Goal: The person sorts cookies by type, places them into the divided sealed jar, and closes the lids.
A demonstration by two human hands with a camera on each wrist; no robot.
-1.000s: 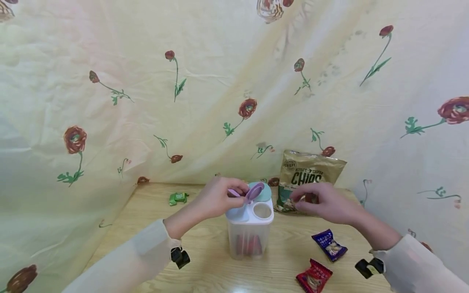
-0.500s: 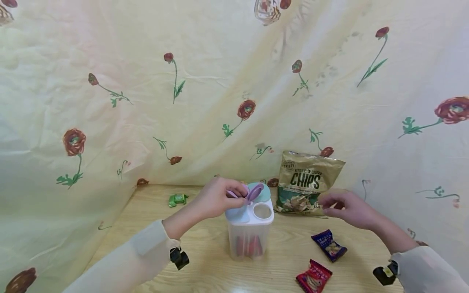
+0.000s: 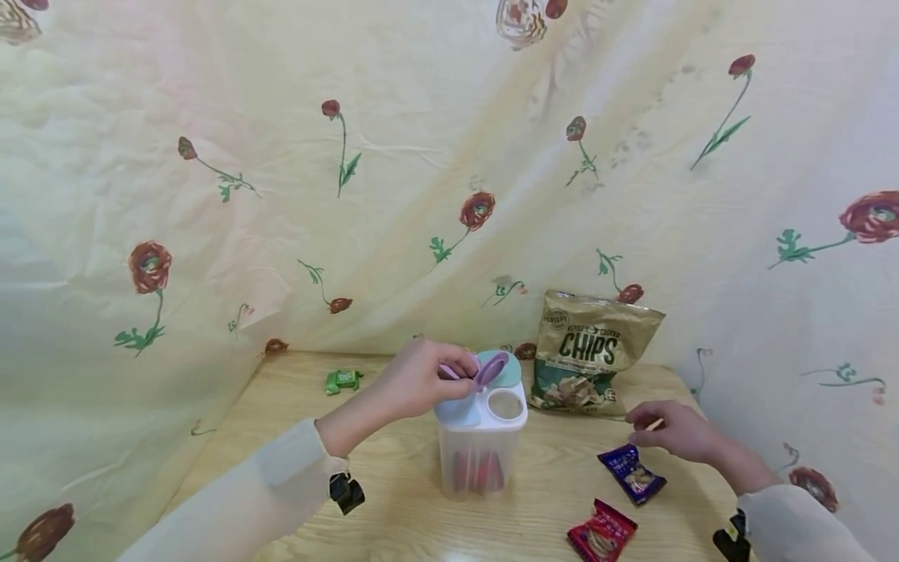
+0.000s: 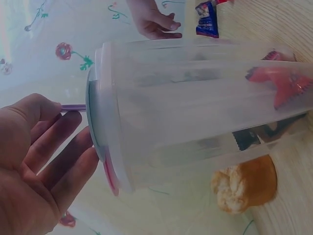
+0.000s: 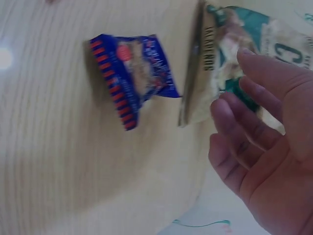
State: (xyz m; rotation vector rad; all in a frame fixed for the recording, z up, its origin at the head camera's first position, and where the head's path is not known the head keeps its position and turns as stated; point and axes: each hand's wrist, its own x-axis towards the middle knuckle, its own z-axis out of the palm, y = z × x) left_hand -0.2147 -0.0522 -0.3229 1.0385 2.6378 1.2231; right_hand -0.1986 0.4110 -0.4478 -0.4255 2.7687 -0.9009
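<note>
A clear storage container [image 3: 481,460] with a white top stands on the table, red wrapped pieces showing through its wall. Between thumb and fingers, my left hand [image 3: 424,380] pinches the raised purple lid [image 3: 492,370]; in the left wrist view a thin purple edge lies under the thumb. One round opening [image 3: 505,404] in the top is uncovered. My right hand [image 3: 677,431], fingers loosely bent and holding nothing, hovers just behind a blue snack packet [image 3: 632,474]. In the right wrist view the blue packet [image 5: 134,73] lies apart from the fingers. A red snack packet [image 3: 602,531] lies nearer the front.
A gold and green chips bag [image 3: 590,351] stands against the flowered cloth [image 3: 393,234] at the back right. A green wrapped candy [image 3: 342,381] lies at the back left. The left wrist view shows a brown bread-like piece [image 4: 247,184] behind the container.
My right hand has moved right and down, away from the front of the chips bag and toward the blue packet. My left hand stays on the purple lid.
</note>
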